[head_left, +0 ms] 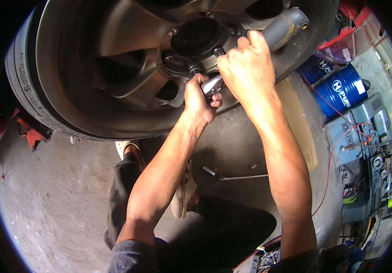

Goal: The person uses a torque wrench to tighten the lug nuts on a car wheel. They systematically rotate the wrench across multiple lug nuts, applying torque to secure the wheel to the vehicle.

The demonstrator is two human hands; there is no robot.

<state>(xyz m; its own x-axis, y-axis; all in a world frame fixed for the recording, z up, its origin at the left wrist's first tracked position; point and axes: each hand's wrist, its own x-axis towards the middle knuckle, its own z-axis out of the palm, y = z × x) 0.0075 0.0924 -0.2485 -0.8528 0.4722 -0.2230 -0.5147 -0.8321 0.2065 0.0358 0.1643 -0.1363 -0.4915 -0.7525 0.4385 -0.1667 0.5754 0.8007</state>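
Observation:
A large car wheel (132, 41) with a bronze-grey spoked rim fills the upper part of the view, with several lug nuts round its dark hub cap (196, 36). My left hand (199, 99) is closed round the silver head of a ratchet wrench (212, 85), close to a dark socket (195, 69) at one of the lug positions. My right hand (249, 68) is wrapped in a fist round the same wrench. Its thick grey handle end sticks out past my right knuckles toward the tyre at upper right. Whether the head sits fully on the socket is hidden by my left fingers.
On the concrete floor lie a socket (209, 170), a smaller socket (252, 166) and a long bar (243, 177). A red stand (31, 133) is at left. Blue drums (341, 91), a tool case (341, 132), a red cable (330, 170) and a cardboard sheet (299, 125) are at right.

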